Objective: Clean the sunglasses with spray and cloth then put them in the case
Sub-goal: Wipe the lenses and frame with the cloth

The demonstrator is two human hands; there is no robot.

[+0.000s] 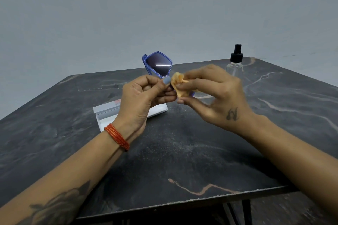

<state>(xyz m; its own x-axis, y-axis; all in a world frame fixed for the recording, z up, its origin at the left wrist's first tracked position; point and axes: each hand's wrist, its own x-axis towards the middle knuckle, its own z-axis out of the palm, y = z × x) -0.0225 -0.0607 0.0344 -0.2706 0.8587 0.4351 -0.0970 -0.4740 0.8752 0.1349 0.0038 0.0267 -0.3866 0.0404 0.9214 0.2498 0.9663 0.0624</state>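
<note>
My left hand (144, 95) pinches the blue-framed sunglasses (157, 65) near the bridge and holds them upright above the table, one dark lens standing clear above my fingers. The other lens is hidden behind a small orange cloth (178, 83), which my right hand (210, 93) presses against it with fingertips. A white case (106, 113) lies open on the table below my left hand, partly covered by it. The clear spray bottle (235, 64) with a black pump stands upright at the back right.
The dark marble-patterned table (173, 151) has its near edge at the bottom and its right edge close to the bottle. A plain grey wall (164, 5) stands behind it.
</note>
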